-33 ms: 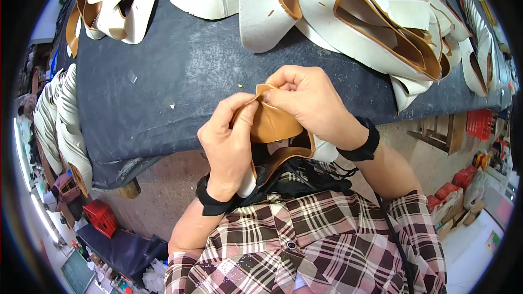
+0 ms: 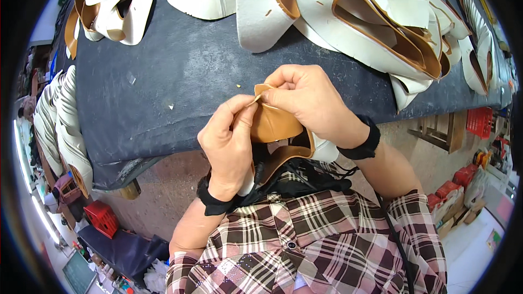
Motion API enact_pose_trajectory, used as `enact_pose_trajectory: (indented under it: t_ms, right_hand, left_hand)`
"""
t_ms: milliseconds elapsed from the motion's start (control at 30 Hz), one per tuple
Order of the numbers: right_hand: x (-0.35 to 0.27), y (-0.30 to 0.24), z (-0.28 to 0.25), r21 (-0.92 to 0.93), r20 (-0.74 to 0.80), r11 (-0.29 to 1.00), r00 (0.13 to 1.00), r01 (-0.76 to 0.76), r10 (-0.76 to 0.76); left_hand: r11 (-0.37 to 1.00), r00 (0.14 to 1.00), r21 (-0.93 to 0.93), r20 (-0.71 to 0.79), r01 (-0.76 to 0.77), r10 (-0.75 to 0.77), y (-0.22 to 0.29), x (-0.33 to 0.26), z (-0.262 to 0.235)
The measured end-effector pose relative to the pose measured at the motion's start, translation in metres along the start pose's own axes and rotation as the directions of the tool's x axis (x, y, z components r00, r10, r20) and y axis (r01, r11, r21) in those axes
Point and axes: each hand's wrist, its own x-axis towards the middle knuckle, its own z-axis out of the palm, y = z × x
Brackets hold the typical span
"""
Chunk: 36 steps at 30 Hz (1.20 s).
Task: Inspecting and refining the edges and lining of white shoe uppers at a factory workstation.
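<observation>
My left hand [image 2: 227, 140] and my right hand [image 2: 311, 97] are both closed, pinching the top edge of a shoe upper [image 2: 275, 123] between thumbs and fingertips. Its tan lining faces up, with a seam running down the middle. Part of its white outer side shows beside my right wrist, and its lower loop curves close to my shirt. The two pinches nearly meet, and a small tip of tan material stands up between them. My fingers hide just what they press at the edge.
A dark covered table [image 2: 180, 76] lies beyond my hands. White shoe uppers with tan linings [image 2: 376, 38] are heaped at its far right, more [image 2: 117, 13] at the far left. A stacked row of uppers [image 2: 65, 120] hangs by the left edge. A red crate [image 2: 102, 219] stands below.
My left fingertips have dipped very slightly at the pinched edge. Both hands keep their grip, and the table's contents appear shifted a touch leftward in the view.
</observation>
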Motion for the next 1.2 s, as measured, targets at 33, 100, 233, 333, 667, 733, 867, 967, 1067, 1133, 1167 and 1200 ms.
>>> enact_pose_trajectory:
  t_ms: [33, 100, 233, 333, 667, 733, 867, 967, 1067, 1133, 1167, 1200]
  right_hand:
    - [0.001, 0.003, -0.002, 0.062, 0.027, 0.998, 0.999, -0.028, 0.027]
    - [0.003, 0.005, -0.006, 0.048, 0.039, 0.998, 0.999, -0.039, 0.037]
    - [0.001, 0.014, -0.011, 0.007, 0.036, 1.000, 0.999, 0.024, -0.024]
    - [-0.002, 0.011, -0.012, -0.091, -0.020, 0.986, 0.990, 0.137, -0.139]
    - [0.001, 0.006, -0.020, -0.142, 0.071, 0.974, 0.983, 0.177, -0.168]
    - [0.002, 0.008, -0.021, -0.124, 0.070, 0.972, 0.979, 0.199, -0.191]
    - [0.002, 0.007, -0.022, -0.098, 0.082, 0.982, 0.984, 0.164, -0.156]
    - [0.001, 0.007, -0.024, -0.115, 0.078, 0.978, 0.983, 0.177, -0.168]
    - [0.001, 0.005, -0.025, -0.134, 0.085, 0.976, 0.984, 0.170, -0.160]
    - [0.001, 0.005, -0.026, -0.128, 0.086, 0.983, 0.988, 0.136, -0.125]
    - [0.002, 0.005, -0.026, -0.140, 0.085, 0.980, 0.988, 0.140, -0.128]
    - [0.002, 0.005, -0.026, -0.153, 0.084, 0.978, 0.988, 0.143, -0.131]
  left_hand:
    - [0.994, 0.996, 0.068, 0.027, -0.083, 0.081, -0.004, -0.002, 0.000]
    - [0.981, 0.989, 0.142, 0.086, -0.135, 0.124, -0.008, -0.001, 0.000]
    - [0.990, 0.985, 0.136, 0.173, -0.038, 0.014, -0.005, 0.011, 0.002]
    - [0.988, 0.973, 0.149, 0.229, -0.048, 0.013, -0.009, 0.017, -0.001]
    - [0.967, 0.934, 0.248, 0.354, -0.051, -0.042, 0.003, 0.028, -0.005]
    - [0.981, 0.936, 0.191, 0.335, 0.043, -0.107, 0.002, 0.027, -0.003]
    - [0.981, 0.941, 0.192, 0.323, 0.040, -0.102, 0.002, 0.026, -0.003]
    - [0.975, 0.943, 0.220, 0.321, 0.021, -0.093, 0.004, 0.026, 0.000]
    - [0.962, 0.943, 0.272, 0.325, -0.016, -0.076, 0.008, 0.027, 0.001]
    - [0.955, 0.943, 0.295, 0.325, -0.026, -0.075, 0.008, 0.028, 0.001]
    - [0.953, 0.943, 0.299, 0.325, -0.035, -0.068, 0.008, 0.028, 0.002]
    - [0.952, 0.944, 0.303, 0.325, -0.042, -0.062, 0.007, 0.029, 0.002]
